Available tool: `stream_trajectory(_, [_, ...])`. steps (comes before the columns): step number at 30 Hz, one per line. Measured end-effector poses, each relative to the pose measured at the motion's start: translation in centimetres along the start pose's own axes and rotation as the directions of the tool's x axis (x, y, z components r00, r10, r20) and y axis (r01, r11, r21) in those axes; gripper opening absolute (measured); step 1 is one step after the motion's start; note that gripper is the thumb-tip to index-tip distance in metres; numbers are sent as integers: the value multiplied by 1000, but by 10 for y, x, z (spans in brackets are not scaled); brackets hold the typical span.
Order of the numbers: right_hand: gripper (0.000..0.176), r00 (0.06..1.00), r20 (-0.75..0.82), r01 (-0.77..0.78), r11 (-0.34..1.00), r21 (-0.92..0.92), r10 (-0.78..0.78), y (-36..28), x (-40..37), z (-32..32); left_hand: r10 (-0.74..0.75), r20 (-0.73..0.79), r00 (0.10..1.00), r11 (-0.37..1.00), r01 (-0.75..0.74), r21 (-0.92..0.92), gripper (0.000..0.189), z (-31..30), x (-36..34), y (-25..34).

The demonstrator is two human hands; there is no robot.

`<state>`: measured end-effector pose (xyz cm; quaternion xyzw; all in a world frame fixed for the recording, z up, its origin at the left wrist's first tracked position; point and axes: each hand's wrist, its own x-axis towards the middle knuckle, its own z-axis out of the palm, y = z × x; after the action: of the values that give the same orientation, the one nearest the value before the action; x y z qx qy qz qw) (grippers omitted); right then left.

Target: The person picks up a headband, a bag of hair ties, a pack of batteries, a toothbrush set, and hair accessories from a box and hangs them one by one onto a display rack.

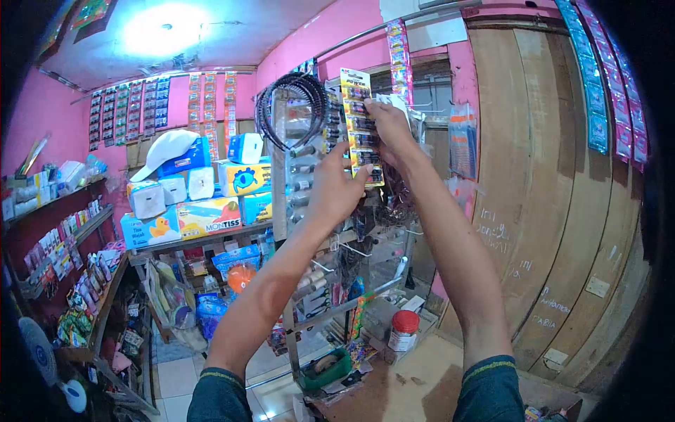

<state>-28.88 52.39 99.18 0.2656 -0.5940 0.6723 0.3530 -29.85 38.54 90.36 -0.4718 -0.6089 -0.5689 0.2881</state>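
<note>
A tall yellow card of batteries point(361, 125) is held upright in front of a metal display rack point(280, 179). My left hand point(339, 181) grips its lower part, the thumb lying over the front near the bottom. Higher up, my right hand point(391, 128) holds the card's right edge, with fingertips at its upper front. Part of the card's edges is hidden by my fingers. Black headbands point(264, 112) hang on the rack just left of the card, and other small packaged goods hang behind it.
Tissue packs point(207, 218) and a white cap point(167, 153) sit on a shelf at left. Below the rack are a green basin point(327, 369) and a red-lidded jar point(403, 330). Wooden planks point(548, 197) form the right wall. Sachet strips point(587, 77) hang at upper right.
</note>
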Motion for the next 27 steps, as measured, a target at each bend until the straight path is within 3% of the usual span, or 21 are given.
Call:
stream_trajectory(9, [28,1000,-25,-4,996,91,7,23,8,-1,19,-21,1000,994,-17,105,52,-8,-1,-17])
stream_trajectory(14, [28,1000,-20,10,999,52,-9,25,8,-2,34,-28,999,996,-32,80,53,-10,-3,-19])
stream_trajectory(20, [29,1000,-18,10,999,36,-9,23,11,-2,85,-27,996,973,-77,216,54,-11,2,-16])
stream_trajectory(27, [30,998,21,-53,999,-6,53,38,17,0,-33,-8,999,999,33,11,54,-9,0,-42])
